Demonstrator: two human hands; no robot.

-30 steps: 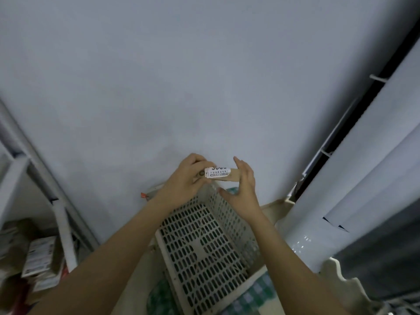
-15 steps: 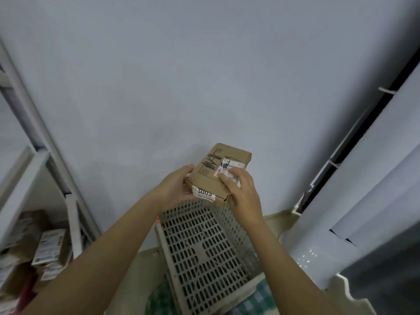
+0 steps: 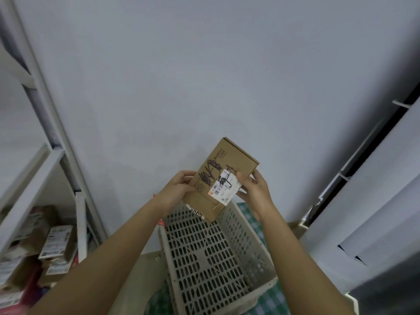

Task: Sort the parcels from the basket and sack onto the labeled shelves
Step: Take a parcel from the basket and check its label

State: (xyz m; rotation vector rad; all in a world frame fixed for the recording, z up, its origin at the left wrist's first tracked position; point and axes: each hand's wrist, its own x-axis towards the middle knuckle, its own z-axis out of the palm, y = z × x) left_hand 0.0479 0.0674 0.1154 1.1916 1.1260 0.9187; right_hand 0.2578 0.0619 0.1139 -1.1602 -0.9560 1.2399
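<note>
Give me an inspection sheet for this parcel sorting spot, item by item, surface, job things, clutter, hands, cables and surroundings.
Surface: green checked cloth under the basket.
Job's things: cardboard parcel held above the basket, white label facing up; slotted basket shows no parcels inside; shelves at left hold several boxes.
Clutter: nothing seen.
Hands: left hand holds the parcel's left edge; right hand holds its right edge, thumb on the label.
Cables: nothing seen.
Surroundings: plain grey wall ahead; white panels at right.
</note>
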